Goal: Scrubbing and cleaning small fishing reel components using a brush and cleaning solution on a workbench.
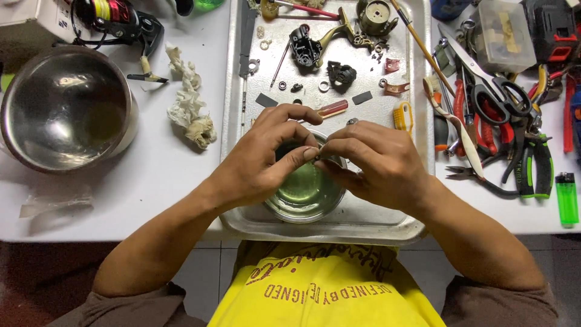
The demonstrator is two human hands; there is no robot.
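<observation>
My left hand (260, 158) and my right hand (374, 163) meet fingertip to fingertip above a small glass bowl (302, 197) of greenish liquid. Together they pinch a tiny dark part (317, 158), mostly hidden by the fingers. The bowl stands at the near end of a metal tray (233, 127). Farther back on the tray lie disassembled fishing reel parts: a black reel body (304, 47), a round metal housing (376, 16), a dark gear piece (342, 73) and several small washers.
A large steel bowl (63, 106) sits at the left, with crumpled tissue (190, 109) beside it and a fishing reel (118, 18) behind. Right of the tray lie scissors (493, 85), pliers (532, 163), a yellow brush (403, 116) and a green lighter (566, 198).
</observation>
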